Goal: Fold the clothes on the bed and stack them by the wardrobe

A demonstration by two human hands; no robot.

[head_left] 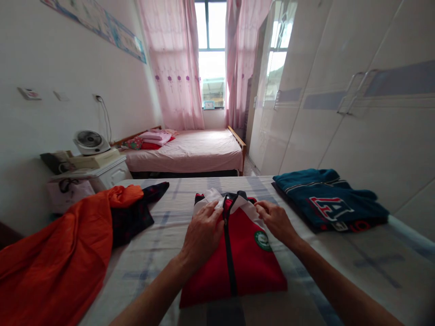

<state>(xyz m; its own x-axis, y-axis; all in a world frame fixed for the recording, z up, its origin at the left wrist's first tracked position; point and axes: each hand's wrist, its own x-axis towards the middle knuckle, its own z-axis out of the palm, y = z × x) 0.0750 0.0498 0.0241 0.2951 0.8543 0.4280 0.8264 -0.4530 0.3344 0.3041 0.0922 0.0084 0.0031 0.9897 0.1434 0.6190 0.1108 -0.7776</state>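
A folded red jacket with white shoulders, a dark front zipper and a round green badge lies on the bed in front of me. My left hand rests on its left shoulder beside the collar, fingers stretched out over the white cloth. At the right shoulder, my right hand has thumb and fingers closed on the jacket's white edge. The jacket's sleeves are not visible.
On the right lies a stack of folded clothes with a teal top. Orange clothing and a dark garment lie at left. Beyond are a second bed, a small fan on a cabinet, and a white wardrobe.
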